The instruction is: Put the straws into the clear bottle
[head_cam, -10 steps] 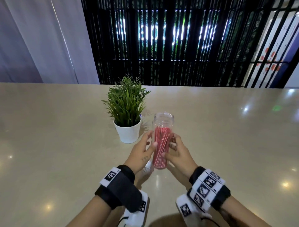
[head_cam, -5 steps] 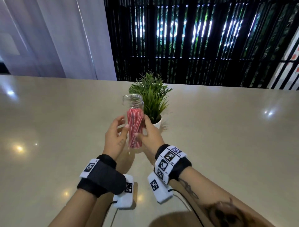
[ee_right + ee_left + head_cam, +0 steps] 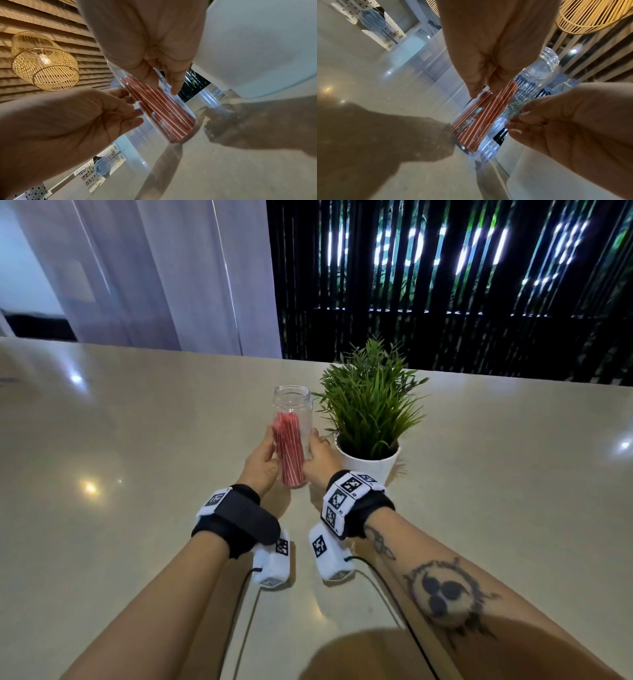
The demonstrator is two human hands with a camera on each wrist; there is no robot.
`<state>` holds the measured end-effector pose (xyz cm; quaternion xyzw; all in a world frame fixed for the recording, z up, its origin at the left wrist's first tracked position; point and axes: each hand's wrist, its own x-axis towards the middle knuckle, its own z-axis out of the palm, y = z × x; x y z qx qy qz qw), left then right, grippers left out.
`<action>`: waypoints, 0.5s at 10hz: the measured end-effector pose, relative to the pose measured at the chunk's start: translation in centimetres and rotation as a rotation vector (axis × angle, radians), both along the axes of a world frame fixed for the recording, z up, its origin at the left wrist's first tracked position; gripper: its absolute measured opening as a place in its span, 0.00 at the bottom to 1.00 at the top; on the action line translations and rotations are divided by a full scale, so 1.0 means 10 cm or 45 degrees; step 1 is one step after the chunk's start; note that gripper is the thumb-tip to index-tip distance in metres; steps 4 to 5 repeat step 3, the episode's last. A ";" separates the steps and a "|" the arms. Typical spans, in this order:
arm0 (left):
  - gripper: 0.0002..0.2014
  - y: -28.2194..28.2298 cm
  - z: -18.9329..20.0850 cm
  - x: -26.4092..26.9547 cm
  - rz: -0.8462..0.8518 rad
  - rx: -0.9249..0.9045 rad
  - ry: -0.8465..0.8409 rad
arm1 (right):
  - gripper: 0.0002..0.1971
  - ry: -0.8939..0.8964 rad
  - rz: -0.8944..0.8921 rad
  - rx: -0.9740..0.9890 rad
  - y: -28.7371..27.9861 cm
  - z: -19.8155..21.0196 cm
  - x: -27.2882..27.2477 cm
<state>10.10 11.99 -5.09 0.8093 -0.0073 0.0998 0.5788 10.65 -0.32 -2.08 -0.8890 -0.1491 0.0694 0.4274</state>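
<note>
A clear bottle point(image 3: 294, 409) with an open mouth stands on the beige table point(image 3: 137, 474), just left of the plant. A bundle of red-and-white striped straws point(image 3: 289, 453) fills its lower part and ends below the neck. My left hand point(image 3: 261, 459) holds the bottle's left side, thumb in front and fingers behind. My right hand point(image 3: 320, 457) holds its right side. The left wrist view shows the straws point(image 3: 485, 113) through the bottle wall point(image 3: 541, 67), with both hands' fingers on it. The right wrist view shows the straws point(image 3: 163, 112) between thumb and fingers.
A green plant point(image 3: 371, 405) in a white pot point(image 3: 371, 467) stands right beside my right hand, nearly touching it. A white curtain point(image 3: 178, 275) and black slats point(image 3: 445, 285) lie beyond the table's far edge. Cables point(image 3: 394, 587) trail from my wrists.
The bottle, held by both hands, has gone from the plant's right side to its left. The view has swung left with it.
</note>
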 end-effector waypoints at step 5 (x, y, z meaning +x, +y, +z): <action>0.46 0.08 -0.10 0.06 -0.144 0.069 0.052 | 0.39 0.000 0.002 -0.037 0.01 -0.13 0.00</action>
